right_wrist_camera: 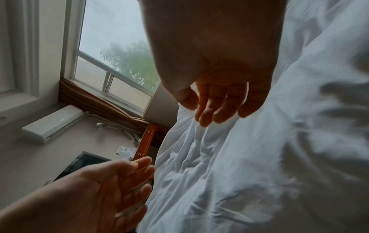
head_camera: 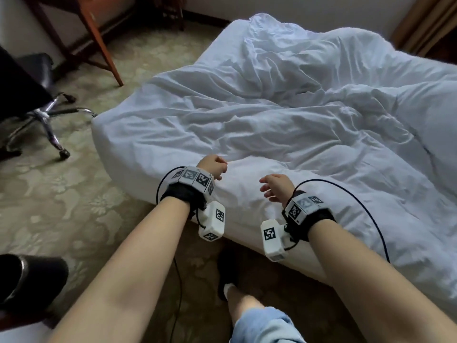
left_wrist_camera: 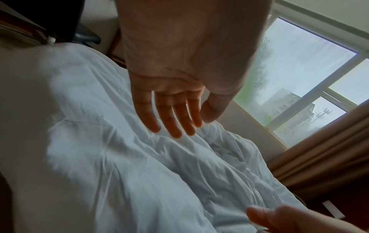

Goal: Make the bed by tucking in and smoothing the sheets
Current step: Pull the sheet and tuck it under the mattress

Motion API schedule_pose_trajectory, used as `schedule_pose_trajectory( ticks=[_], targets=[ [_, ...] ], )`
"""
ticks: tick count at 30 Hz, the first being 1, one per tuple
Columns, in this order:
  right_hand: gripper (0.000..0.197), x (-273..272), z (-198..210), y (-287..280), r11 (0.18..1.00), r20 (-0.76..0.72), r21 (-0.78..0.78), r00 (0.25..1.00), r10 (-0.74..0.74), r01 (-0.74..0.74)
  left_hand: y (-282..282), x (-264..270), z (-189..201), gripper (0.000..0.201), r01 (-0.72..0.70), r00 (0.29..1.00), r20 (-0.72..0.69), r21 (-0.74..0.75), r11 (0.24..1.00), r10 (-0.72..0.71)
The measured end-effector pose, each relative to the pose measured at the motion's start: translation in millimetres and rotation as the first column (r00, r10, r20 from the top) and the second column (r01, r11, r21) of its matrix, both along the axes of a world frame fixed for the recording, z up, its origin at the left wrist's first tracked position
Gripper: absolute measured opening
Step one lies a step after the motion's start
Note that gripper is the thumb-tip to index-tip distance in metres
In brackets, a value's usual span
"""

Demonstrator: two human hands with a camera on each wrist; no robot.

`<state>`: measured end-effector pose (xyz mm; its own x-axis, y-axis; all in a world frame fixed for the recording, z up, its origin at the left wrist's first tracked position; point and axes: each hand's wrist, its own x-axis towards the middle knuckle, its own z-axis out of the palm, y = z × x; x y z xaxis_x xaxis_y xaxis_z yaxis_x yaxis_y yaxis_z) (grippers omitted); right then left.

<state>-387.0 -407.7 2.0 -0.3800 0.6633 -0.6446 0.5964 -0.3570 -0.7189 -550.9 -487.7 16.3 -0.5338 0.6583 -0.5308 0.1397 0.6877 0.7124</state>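
Sheets (head_camera: 284,125), where do they lie? That is my helper's first question.

"White and crumpled in many folds, all over the one bed (head_camera: 111,149), right out to the edge in front of my knees."

"And your hands?"

"Two, both over the near edge. My left hand (head_camera: 214,167) is by the corner side, and its fingers (left_wrist_camera: 169,119) are straight and close together above the cloth, holding nothing. My right hand (head_camera: 277,188) is just beside it, apart from it. Its fingers (right_wrist_camera: 215,110) hang relaxed and slightly spread, and they grip nothing either. I cannot tell whether either set of tips touches the cloth."

"Any writing to read?"

"Only square black-and-white coded tags. Several sit on my left wrist band (head_camera: 190,179) and several on my right wrist band (head_camera: 304,209), and each band carries one white block with tags too. They are patterns, not letters. There is a small mark on the air conditioner (right_wrist_camera: 52,124), too blurred to read."

"What else, counted?"

"One black office chair (head_camera: 37,115) with a chrome star base stands on the patterned carpet (head_camera: 74,206) to my left. Behind it is one wooden bench (head_camera: 99,40), of which I see mostly the slanted legs. There is one window (right_wrist_camera: 111,47) with wet glass, and one brown curtain (left_wrist_camera: 319,149) beside it."
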Motion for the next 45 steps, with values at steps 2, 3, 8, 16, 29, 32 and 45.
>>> schedule_pose_trajectory(
  ticks=[2, 3, 8, 16, 29, 32, 45],
  targets=[
    [0.02, -24.4, -0.2, 5.9, 1.0, -0.004, -0.004, 1.0, 0.026, -0.026, 3.2, -19.9, 3.9, 0.011, -0.038, 0.999, -0.006, 0.001, 0.999, 0.038],
    [0.019, -36.4, 0.0, 9.7, 1.0, -0.01, -0.006, 0.999, 0.031, -0.031, 5.6, -29.9, 5.7, 0.017, -0.06, 0.998, -0.007, -0.001, 0.998, 0.06],
    [0.02, -106.5, -0.2, 28.2, 0.998, -0.05, -0.005, 0.997, 0.056, -0.056, 17.3, -88.0, 15.7, 0.033, -0.086, 0.996, -0.033, -0.005, 0.996, 0.086],
    [0.022, -217.4, 9.6, 40.6, 0.977, -0.031, 0.038, 0.977, 0.211, -0.21, 4.9, -174.4, 11.7, 0.012, -0.197, 0.98, -0.018, -0.007, 0.98, 0.197],
    [0.017, -373.7, -6.4, -10.4, 0.953, 0.09, 0.081, 0.954, 0.286, -0.293, -63.1, -374.3, -19.9, 0.044, -0.379, 0.925, -0.037, -0.086, 0.921, 0.378],
    [0.017, -411.6, -9.3, -23.1, 0.969, 0.096, 0.076, 0.969, 0.228, -0.235, -76.0, -427.0, -26.1, 0.046, -0.363, 0.932, -0.057, -0.125, 0.923, 0.359],
    [0.015, -548.1, -40.3, -63.8, 0.986, 0.051, 0.093, 0.989, 0.136, -0.14, -115.6, -576.0, -123.7, 0.079, -0.287, 0.957, -0.059, -0.332, 0.898, 0.284]
  ],
)
